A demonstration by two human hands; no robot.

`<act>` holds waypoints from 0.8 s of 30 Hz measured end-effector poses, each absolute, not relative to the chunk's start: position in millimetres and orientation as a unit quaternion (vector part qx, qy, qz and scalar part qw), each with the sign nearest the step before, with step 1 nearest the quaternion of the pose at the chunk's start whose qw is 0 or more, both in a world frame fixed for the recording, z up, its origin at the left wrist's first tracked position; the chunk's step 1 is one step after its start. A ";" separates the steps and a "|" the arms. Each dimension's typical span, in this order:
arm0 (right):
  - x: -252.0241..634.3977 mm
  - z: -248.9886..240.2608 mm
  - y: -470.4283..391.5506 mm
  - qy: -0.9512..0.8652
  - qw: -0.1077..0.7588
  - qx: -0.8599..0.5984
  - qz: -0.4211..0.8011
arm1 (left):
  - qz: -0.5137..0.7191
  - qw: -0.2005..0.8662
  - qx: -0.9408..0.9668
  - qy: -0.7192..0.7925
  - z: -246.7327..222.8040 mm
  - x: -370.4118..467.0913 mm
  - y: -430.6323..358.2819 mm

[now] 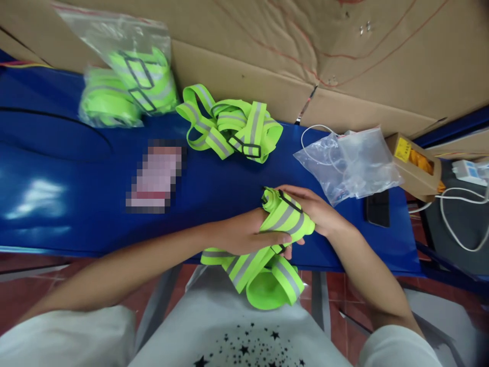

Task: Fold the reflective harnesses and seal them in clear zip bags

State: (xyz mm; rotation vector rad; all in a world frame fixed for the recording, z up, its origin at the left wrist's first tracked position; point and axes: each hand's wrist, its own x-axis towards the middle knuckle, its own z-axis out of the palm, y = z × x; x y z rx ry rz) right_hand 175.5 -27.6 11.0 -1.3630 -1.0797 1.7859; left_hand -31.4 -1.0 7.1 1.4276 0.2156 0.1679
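Note:
A neon-green reflective strap [284, 216] with grey stripes and black buckles is partly rolled up between my hands at the table's front edge. My left hand [246, 234] wraps round it from the left, thumb across the front. From the right, my right hand [311, 206] grips the bundle, its fingers largely hidden behind it. Loose loops of the same strap hang below the hands, over the edge towards my lap. Farther back lies a second loose green strap [233, 122] in a tangle, with a black buckle on top.
Two bagged green straps [147, 81] sit at the back left. A blurred-out rectangular item [156, 176] lies on the blue table [214, 188]. Clear plastic bags [355, 163], a dark phone-like object [377, 208] and a cardboard box [416, 165] are at right. Cardboard stands behind.

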 end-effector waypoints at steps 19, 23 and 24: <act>171.0 22.2 -47.1 -0.710 0.338 -0.518 0.338 | 0.058 0.918 0.373 0.121 -2.6 -26.3 -8.4; 173.6 23.7 -45.9 -0.655 0.357 -0.555 0.368 | 0.013 0.915 0.380 0.133 -4.0 -27.8 -8.2; 174.8 24.1 -45.0 -0.622 0.369 -0.568 0.392 | -0.007 0.917 0.377 0.130 -5.0 -27.7 -9.1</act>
